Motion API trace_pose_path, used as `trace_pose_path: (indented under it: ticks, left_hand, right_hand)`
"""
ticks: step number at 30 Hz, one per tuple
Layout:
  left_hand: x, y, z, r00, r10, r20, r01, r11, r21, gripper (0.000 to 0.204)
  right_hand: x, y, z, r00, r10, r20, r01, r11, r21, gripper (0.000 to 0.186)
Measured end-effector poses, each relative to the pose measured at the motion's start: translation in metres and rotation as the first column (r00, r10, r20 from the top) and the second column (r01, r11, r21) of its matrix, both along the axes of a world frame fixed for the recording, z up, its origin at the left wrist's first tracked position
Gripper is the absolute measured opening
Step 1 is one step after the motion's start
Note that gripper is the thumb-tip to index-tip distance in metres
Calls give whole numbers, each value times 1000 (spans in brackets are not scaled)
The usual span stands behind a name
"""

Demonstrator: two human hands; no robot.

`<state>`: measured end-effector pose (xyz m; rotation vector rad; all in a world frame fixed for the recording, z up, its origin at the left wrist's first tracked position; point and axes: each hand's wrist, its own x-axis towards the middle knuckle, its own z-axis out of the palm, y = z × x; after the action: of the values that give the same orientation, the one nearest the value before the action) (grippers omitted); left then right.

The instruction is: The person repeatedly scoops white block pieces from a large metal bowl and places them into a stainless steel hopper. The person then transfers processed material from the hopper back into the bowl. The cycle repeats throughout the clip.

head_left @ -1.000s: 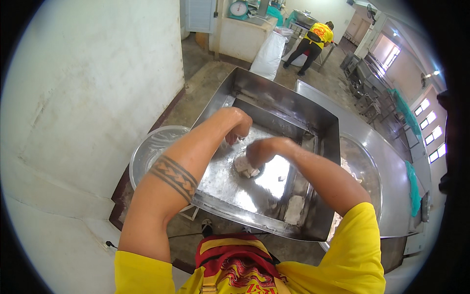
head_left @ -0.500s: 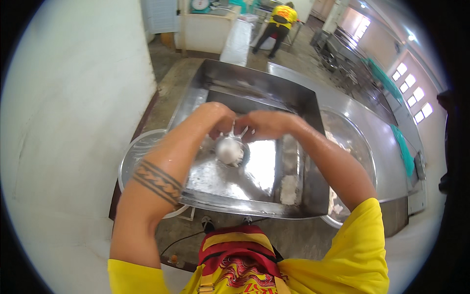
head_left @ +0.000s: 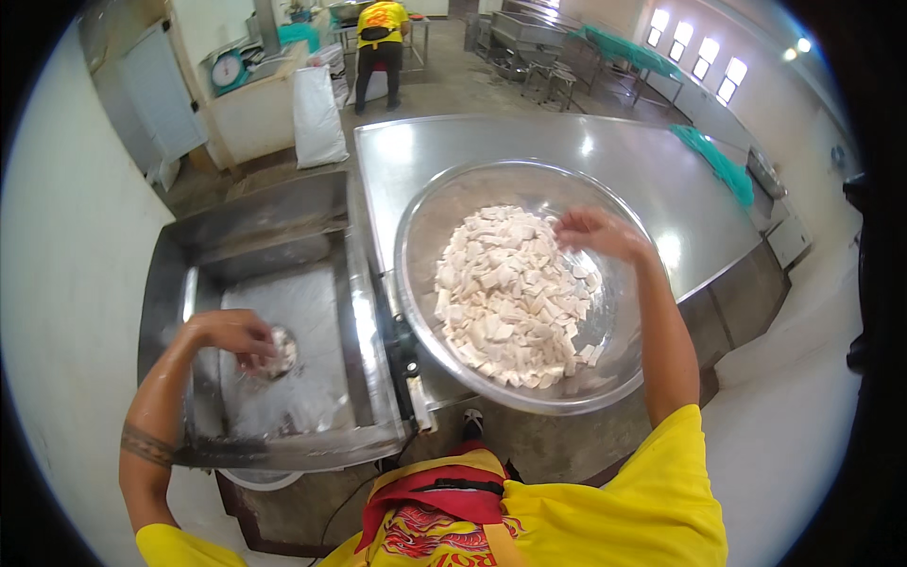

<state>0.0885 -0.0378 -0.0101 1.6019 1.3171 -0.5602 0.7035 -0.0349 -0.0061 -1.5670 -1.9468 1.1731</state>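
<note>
A wide metal bowl stands on the steel table at right. In it lies a big heap of white chopped pieces, flat and chunky; their kind is unclear. My right hand is inside the bowl at the heap's right edge, fingers stretched out, with nothing visibly held. To the left, my left hand hangs over a square steel basin, its fingers loosely bent and apart, slightly blurred. Beside its fingertips is a round opening in the basin floor with white pieces in it.
The steel table extends behind and right of the bowl, with green cloth at its far right. A white sack stands beyond the basin. Farther back a person in a yellow shirt bends over a table. A wall rises at left.
My view has turned right, bringing the bowl to the middle. My hands, together over the basin's opening before, have parted: the right has gone into the bowl, the left stays over the basin.
</note>
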Motion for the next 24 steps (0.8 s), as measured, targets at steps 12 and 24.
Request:
trace_pose_path:
  ticks: [12,24]
  left_hand:
    - [233,181,133,841,-106,531,-329,679,656,32]
    - [383,177,-278,877,374,300,-474,775,419,79]
  right_hand:
    - [199,6,-362,601,-796,79,734,588,339,56]
    - [74,9,-344,612,-789,-48,755,566,331,55]
